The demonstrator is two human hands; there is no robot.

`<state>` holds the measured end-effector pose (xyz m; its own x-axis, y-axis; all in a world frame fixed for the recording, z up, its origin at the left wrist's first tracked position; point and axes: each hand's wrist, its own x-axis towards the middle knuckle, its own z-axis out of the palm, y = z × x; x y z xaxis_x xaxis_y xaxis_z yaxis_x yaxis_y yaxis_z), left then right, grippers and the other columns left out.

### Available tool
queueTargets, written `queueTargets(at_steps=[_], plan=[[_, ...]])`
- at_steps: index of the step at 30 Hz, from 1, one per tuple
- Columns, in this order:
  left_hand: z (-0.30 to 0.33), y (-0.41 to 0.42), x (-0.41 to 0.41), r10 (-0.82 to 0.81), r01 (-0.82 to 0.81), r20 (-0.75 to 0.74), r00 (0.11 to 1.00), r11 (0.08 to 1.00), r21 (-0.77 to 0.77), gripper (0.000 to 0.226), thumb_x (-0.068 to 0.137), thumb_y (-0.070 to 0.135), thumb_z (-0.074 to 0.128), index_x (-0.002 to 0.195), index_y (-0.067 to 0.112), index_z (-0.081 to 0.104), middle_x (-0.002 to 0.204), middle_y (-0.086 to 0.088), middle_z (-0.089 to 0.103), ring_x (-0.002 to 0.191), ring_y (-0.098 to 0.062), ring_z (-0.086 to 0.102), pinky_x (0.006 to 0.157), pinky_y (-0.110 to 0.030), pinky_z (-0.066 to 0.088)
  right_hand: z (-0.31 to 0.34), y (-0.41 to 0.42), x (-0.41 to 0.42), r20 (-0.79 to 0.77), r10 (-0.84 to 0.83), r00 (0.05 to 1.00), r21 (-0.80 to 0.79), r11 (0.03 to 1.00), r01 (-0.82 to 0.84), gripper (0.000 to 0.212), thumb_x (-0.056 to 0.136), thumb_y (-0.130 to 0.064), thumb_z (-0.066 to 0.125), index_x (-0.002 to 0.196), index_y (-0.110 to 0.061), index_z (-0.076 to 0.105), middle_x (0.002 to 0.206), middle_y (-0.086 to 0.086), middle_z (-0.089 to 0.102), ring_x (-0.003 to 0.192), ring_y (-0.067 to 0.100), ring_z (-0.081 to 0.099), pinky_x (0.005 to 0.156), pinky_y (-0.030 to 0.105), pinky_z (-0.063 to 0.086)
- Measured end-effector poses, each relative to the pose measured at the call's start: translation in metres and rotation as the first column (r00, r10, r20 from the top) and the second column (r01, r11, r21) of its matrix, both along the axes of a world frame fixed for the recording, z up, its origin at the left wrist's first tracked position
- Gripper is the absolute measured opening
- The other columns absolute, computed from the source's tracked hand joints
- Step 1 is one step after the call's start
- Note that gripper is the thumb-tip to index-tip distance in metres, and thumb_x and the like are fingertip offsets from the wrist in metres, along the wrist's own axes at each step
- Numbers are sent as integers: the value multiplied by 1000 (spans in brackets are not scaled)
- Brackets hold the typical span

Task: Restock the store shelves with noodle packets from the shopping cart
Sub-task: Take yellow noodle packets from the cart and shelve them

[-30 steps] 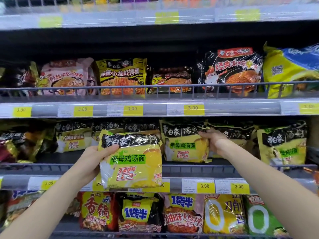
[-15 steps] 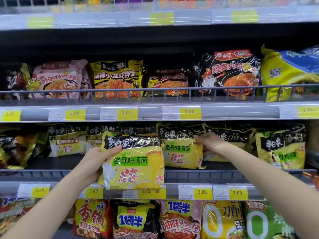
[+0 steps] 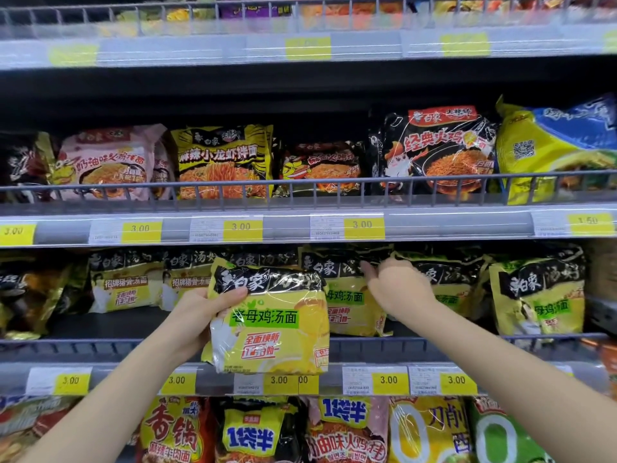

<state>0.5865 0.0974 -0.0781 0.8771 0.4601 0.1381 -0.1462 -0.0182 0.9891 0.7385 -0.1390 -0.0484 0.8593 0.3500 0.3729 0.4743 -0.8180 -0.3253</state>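
Left hand (image 3: 197, 312) grips a glossy, crinkled yellow packet (image 3: 270, 319) upright by its edge; right hand (image 3: 397, 289) reaches with loosely extended fingers to a shelved packet (image 3: 347, 295).

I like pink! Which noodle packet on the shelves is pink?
The pink packet on the upper shelf, left of the yellow crayfish one; the others are yellow, black or green.

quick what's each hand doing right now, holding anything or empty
Left hand: grips a yellow noodle packet in front of the shelf.
Right hand: at a shelved packet; whether it grips it cannot be told.
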Motion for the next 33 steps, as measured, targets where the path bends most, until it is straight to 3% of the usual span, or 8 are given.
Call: queueTargets(at_steps=[3,5,7,13,16,20,24,33], plan=[[1,-4,5,-25,25,16,1000,1000,-2,44,61,23,72,91,-7,63,90,-22,71,70,-26,70,73,-37,56,-8,-2,-22,-371,465,804,561,802,-206,65,90,-59,42,104,0,63,99,18,71,84,26,70,78,35,57],[2,-10,8,-58,58,37,998,998,-9,34,59,26,76,80,0,67,86,-18,73,67,-23,71,65,-32,57,-12,-1,-30,-511,644,570,677,710,-194,60,85,-58,52,114,-5,61,108,15,70,92,23,70,85,33,56],[2,-15,12,-90,90,37,995,996,6,43,46,35,88,73,4,72,85,-18,73,68,-24,71,63,-31,58,-16,-1,-32,-517,701,491,698,677,-233,51,84,-47,61,114,-5,64,105,11,72,95,24,70,89,36,55],[4,-28,22,-101,100,9,995,992,73,65,66,40,68,105,-11,61,100,-23,70,79,-27,68,79,-35,52,-18,-5,-20,-486,706,515,784,612,-101,22,80,-18,72,96,-4,69,86,7,76,79,19,71,71,31,57],[0,-31,16,-159,166,-48,986,945,282,68,72,60,50,111,5,63,103,-2,73,95,-13,67,85,-24,50,-16,-12,-7,-501,686,527,812,584,12,20,80,-12,70,97,-2,68,81,8,74,80,22,69,73,34,54],[-15,-19,5,-42,174,-191,981,642,747,121,49,99,21,145,25,30,140,23,26,130,5,23,110,-17,13,-15,-27,15,-448,648,616,865,489,114,10,83,-3,65,93,-1,67,76,10,73,77,25,66,73,38,53],[-32,-16,-7,44,229,-249,967,267,936,99,64,83,4,148,30,13,142,26,9,127,9,-5,93,2,-15,-22,-42,29,-404,607,684,870,487,81,19,79,-6,70,98,-2,65,82,10,74,73,22,69,68,35,54],[-42,-5,-9,7,259,-266,964,199,945,99,65,86,1,148,33,16,147,26,10,131,16,-6,95,4,-17,-31,-46,42,-461,603,651,814,579,41,34,78,-5,70,110,1,62,98,13,74,91,27,69,77,36,57]])
